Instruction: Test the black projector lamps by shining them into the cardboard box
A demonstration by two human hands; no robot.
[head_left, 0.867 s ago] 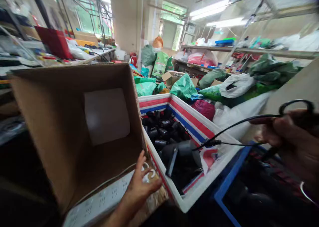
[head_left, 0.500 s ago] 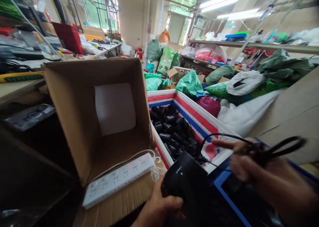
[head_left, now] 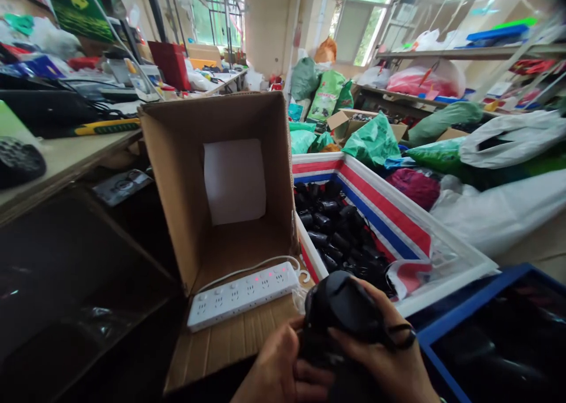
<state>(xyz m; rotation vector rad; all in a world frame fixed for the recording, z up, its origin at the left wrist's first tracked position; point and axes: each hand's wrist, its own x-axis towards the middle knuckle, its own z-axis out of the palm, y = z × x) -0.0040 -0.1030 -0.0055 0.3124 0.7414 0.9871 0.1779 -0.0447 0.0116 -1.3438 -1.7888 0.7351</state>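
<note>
Both my hands hold one black rounded device (head_left: 342, 306) low in the middle of the view. My left hand (head_left: 276, 367) grips its lower left side. My right hand (head_left: 389, 359) wraps over its right side, with a loop of black cord (head_left: 400, 335) around the fingers. Just to the left lies a white power strip (head_left: 243, 294) with red lights, resting on the flap of an open cardboard box (head_left: 186, 155) that lies on its side. Behind the device stands a white bin with red and blue stripes (head_left: 389, 214), full of several similar black devices (head_left: 336, 229).
A blue crate edge (head_left: 446, 326) runs at the lower right. Green, white and red bags (head_left: 442, 149) pile up behind the bin. A workbench (head_left: 66, 155) with tools and a yellow-handled tool stands at the left, with shelving at the far right.
My right hand came in from the right with the cord and closed onto the black device beside my left hand. The view has shifted left.
</note>
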